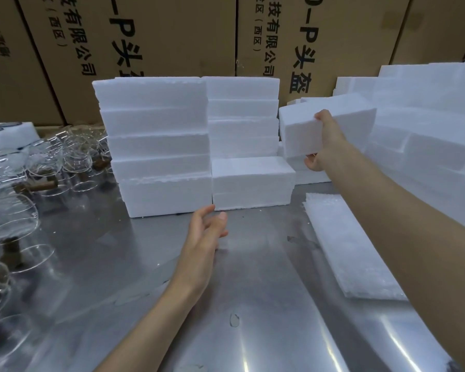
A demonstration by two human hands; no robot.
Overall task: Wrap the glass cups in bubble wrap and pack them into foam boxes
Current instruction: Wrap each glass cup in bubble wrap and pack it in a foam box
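1. Fingers of the right hand (323,142) are clamping a white foam box (322,124) in the air, fingertips hooked over its top edge and thumb pressing up beneath its lower edge.
2. Fingers of the left hand (203,234) are hanging relaxed and spread over the steel table (253,318), gripping nothing, tips pointing toward the low foam stack (253,183) just beyond them.
3. Judging from this, the step in hand is fetching an empty box; no cup is being wrapped yet.
4. Glass cups (38,167) are sitting crowded well out past the left hand's outer side, none of them touched.
5. Bubble wrap (352,251), a long flat pile, is lying below the right forearm, between the two hands and nearer the right.
6. Next, the box is probably needing to come down onto bare steel ahead of the left fingers, and opening it may call for both hands.
7. Foam is looking matte, grainy and blocky, with crumbly ragged seams; it is likely light and easily dented by a hard pinch.
8. Cups are looking thin, clear and round-rimmed, with dark stubby handles, so likely slippery and fragile.
9. Wrap is looking pebbled and translucent; steel is looking smooth and glaring.
10. Tall foam stacks (156,146) are rising beyond the left fingertips, cardboard cartons (145,36) behind them.
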